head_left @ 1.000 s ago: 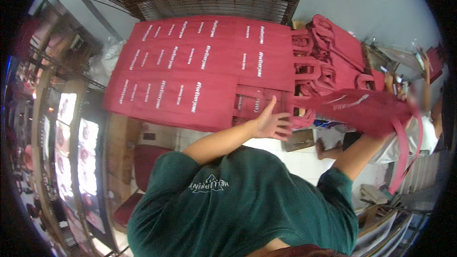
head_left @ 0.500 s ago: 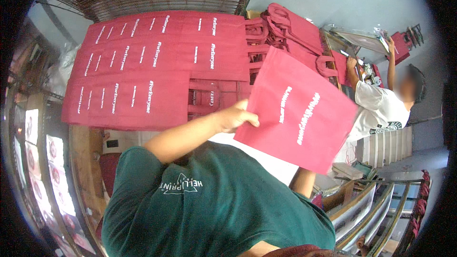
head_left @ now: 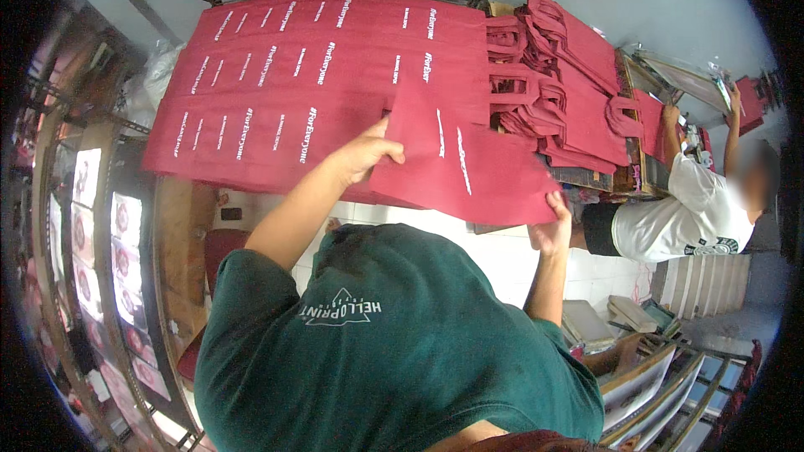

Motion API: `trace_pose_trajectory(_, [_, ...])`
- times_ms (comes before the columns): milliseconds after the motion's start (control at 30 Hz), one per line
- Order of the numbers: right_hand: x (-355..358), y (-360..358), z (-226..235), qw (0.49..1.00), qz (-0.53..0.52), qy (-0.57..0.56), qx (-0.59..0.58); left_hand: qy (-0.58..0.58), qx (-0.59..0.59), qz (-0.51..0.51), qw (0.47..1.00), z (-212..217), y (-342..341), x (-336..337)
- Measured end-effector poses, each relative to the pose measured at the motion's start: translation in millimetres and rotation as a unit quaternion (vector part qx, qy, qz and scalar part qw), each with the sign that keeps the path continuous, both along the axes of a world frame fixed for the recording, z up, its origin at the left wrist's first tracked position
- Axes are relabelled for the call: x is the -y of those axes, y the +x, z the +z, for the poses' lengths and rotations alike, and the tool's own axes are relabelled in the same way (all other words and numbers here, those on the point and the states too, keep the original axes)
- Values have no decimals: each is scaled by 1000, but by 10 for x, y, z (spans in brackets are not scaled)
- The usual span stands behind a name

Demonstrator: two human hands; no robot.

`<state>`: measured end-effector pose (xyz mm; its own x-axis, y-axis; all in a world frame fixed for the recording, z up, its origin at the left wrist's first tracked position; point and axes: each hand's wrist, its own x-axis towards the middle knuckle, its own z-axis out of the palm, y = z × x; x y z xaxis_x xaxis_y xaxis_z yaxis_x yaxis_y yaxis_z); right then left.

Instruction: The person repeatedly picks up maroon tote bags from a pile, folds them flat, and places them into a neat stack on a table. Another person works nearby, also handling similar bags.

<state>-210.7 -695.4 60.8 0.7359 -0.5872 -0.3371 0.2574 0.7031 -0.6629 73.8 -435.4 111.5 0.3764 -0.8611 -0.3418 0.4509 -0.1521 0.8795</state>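
Note:
Between my two hands a dark red tote bag with white print is stretched out, tilted and slightly bent, over the near edge of the table. My left hand pinches its left edge, thumb on top. At its right corner my right hand grips with the fingers closed on the cloth. Beneath and beyond the held bag lie rows of overlapping printed red bags, flat across the table. Whether the held bag touches those below cannot be made out.
Piled red bags with looped handles lie at the table's right end. Farther right, a co-worker in a white shirt handles a frame and a red bag. Racks with printed sheets stand at left; framed screens lean at lower right.
The held bag has moved left and swung down flatter over the table's near edge. My right hand, earlier hidden behind it, now shows at its right corner. The view has shifted.

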Motion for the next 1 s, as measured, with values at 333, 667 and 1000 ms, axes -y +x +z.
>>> trace_pose_trajectory(333, [-155,702,-642,957,26,-206,-202,139,334,288,887,-1157,43,-599])
trace_pose_trajectory(667, [-302,817,-1443,891,6,-337,-305,226,502,267,791,-1727,-48,-685])
trace_pose_trajectory(1000, [-278,791,-1614,881,-37,-313,-352,219,501,255,798,-1808,-24,-655])
